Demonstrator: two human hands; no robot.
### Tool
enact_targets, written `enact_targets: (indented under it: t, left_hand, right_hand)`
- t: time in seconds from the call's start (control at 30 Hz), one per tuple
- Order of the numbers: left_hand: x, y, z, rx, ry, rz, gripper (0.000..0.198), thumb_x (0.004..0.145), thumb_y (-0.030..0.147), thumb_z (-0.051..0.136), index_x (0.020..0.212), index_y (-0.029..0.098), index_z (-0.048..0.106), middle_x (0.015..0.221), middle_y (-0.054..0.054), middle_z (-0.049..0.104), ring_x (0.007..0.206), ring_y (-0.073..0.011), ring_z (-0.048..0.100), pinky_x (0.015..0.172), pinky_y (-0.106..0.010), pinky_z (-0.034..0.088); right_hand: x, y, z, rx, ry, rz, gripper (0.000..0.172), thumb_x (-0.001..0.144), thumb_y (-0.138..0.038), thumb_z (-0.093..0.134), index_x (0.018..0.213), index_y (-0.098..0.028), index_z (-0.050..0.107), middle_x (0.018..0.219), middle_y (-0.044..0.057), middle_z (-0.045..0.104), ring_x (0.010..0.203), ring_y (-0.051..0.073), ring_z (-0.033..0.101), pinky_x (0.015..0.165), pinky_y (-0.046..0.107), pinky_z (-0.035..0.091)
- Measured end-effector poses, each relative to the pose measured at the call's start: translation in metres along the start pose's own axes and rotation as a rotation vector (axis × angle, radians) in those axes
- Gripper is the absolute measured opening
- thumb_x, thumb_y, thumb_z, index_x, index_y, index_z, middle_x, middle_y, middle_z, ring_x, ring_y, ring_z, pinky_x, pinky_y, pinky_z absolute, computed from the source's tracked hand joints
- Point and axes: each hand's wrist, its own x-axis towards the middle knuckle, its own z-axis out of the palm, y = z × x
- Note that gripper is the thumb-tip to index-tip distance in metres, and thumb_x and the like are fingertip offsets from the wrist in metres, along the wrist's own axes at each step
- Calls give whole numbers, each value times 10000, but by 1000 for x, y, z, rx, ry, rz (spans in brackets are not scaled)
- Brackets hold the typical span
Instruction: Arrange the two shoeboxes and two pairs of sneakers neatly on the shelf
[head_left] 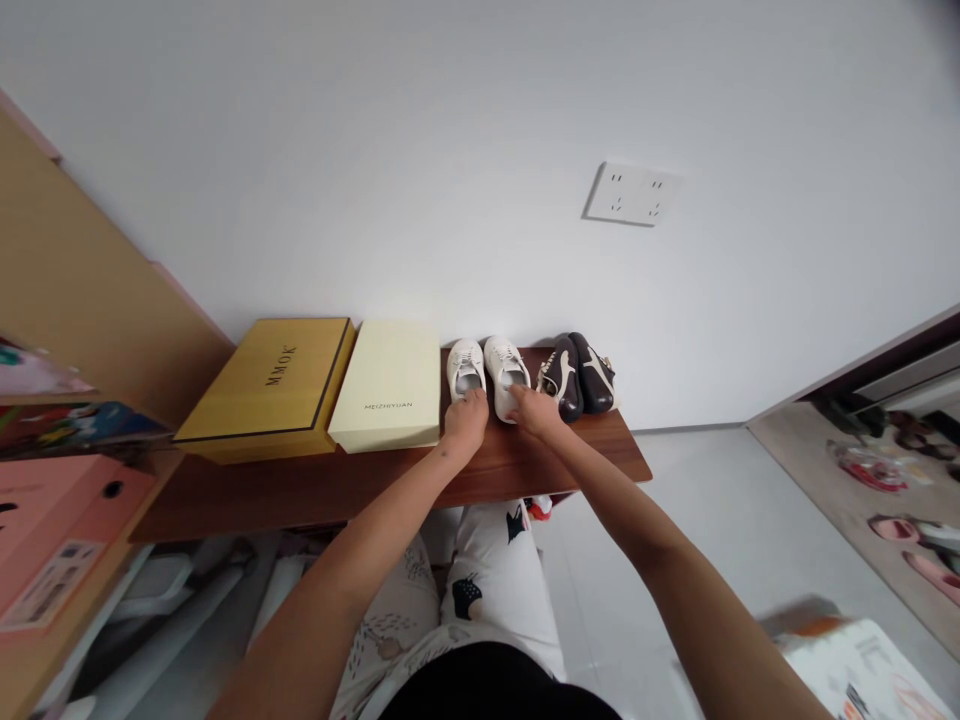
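Note:
A pair of white sneakers stands on a dark wooden bench (315,490), heels toward me. My left hand (465,422) rests with curled fingers on the heel of the left white sneaker (465,366). My right hand (529,408) grips the heel of the right white sneaker (505,368). Just to the right of them stands a pair of dark brown shoes with white stripes (579,376).
On the bench's left half lie a cream shoebox (388,384) and a yellow shoebox (271,388). A wooden cabinet with a pink box (52,520) is at the left. A wall socket (630,194) sits above. More shoes (915,535) lie at the right.

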Motion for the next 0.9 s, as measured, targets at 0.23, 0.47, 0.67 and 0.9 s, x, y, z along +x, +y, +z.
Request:
enact_targets:
  t: [0.23,0.47,0.67,0.9]
  left_hand:
    - [5,-3,3,-10,-6,-33,323,956,69,370,1217,37,557,1058,-257,648,1058,-312,675,902,-402,517]
    - [6,-3,5,49,5,-21,346,951,27,318,1179,42,578,1047,-239,648,1037,-305,685,871,-372,529]
    - [7,-1,5,9,18,-28,307,954,29,379,1169,29,599,1044,-254,648,1056,-334,680,884,-400,524]
    - [1,5,0,41,51,-41,335,958,47,363,1195,17,598,1053,-260,638,1014,-341,684,863,-422,528]
  right_hand:
    - [2,-7,-1,-17,-24,-3,307,886,-314,673,1158,-221,564,1233,124,683,1078,271,683,819,322,475]
    - [3,-11,2,-43,-41,-8,284,918,-320,622,1176,-230,545,1258,109,675,1079,259,682,809,312,473]
    - [1,-13,5,-25,-50,-4,316,906,-307,635,1198,-231,542,1252,110,669,1087,261,674,820,320,478]
    - [-3,-10,6,23,37,-16,374,918,-333,639,1261,-219,544,1312,123,589,1037,249,673,784,307,481]
